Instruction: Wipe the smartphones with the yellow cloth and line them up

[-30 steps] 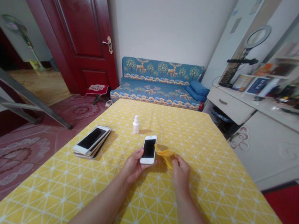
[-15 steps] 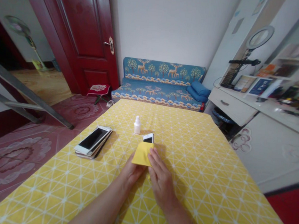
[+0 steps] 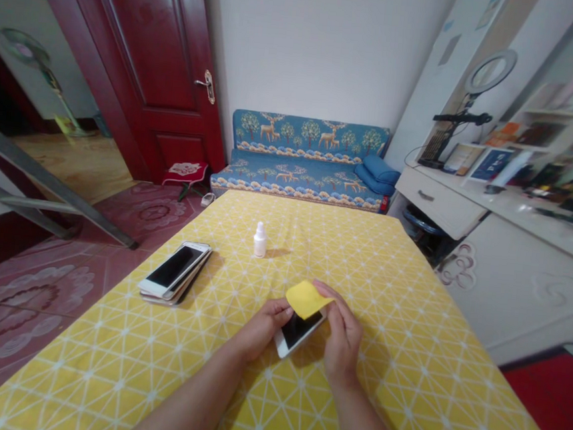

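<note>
A white smartphone (image 3: 298, 331) with a dark screen is tilted between both hands, just above the yellow tablecloth (image 3: 406, 332). My left hand (image 3: 261, 325) grips its left edge. My right hand (image 3: 340, 332) holds a small yellow cloth (image 3: 305, 299) against the phone's upper end and also touches the phone's right side. A stack of white phones (image 3: 175, 271) lies to the left of my hands, near the table's left edge. A small white dropper bottle (image 3: 260, 240) stands upright beyond the hands.
A blue patterned sofa (image 3: 306, 156) stands past the table's far end, with a red door (image 3: 149, 62) to its left. A white desk with a ring light (image 3: 489, 72) and shelves runs along the right. Red tiled floor lies to the left.
The phone has been pulled closer to me and turned at an angle. The yellow cloth went from my right hand's side, to flat over the screen, to the phone's upper end.
</note>
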### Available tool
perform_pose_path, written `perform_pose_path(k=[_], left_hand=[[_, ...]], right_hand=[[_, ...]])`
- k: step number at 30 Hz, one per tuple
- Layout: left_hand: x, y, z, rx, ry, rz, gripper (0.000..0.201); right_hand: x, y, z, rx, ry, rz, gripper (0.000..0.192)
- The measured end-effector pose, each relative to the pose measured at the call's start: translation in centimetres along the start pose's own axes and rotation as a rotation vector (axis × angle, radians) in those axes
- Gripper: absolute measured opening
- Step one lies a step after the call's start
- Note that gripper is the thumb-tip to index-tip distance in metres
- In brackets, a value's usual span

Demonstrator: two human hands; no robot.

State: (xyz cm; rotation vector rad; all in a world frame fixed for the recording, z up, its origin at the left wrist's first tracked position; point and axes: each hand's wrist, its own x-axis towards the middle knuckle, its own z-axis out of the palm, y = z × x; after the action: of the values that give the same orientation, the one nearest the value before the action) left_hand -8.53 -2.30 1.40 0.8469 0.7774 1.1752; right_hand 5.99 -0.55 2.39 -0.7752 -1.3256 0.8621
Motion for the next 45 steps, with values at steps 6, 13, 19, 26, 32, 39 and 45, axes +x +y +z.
perform_pose_path(k=[6, 13, 19, 26, 32, 39, 45], left_hand=[[-0.6, 0.6, 0.1, -0.122, -0.016, -0.113, 0.030], [-0.5, 1.0, 0.2, -0.474, -0.229, -0.274, 0.026], [-0.4, 1.3, 0.2, -0.676, -0.204, -0.236, 0.057], [-0.2, 0.7, 1.1, -0.596, 0.066, -0.240, 0.035], [-0.1, 0.7, 1.3, -0.559, 0.060, -0.268, 0.042], [0.1, 0.8, 1.6, -0.721, 0.046, -0.161, 0.040], [0.4, 1.0, 0.5, -0.808, 0.097, -0.118, 0.026]], right_hand=[[-0.2, 0.7, 0.6, 0.201, 0.041, 0.326, 0.027], [0.2, 2.5, 0.9, 0.213, 0.288, 0.527, 0.030], [0.0, 1.1, 0.9, 0.011, 0.195, 0.388, 0.043], [-0.8, 1.6, 1.6, -0.288, -0.165, 0.014, 0.046], [-1.0, 1.9, 1.9, -0.508, -0.287, -0.187, 0.052], [-1.6, 1.4, 2.5, -0.603, -0.411, -0.256, 0.056], [-1.7, 0.0, 2.7, -0.612, -0.559, -0.329, 0.058]])
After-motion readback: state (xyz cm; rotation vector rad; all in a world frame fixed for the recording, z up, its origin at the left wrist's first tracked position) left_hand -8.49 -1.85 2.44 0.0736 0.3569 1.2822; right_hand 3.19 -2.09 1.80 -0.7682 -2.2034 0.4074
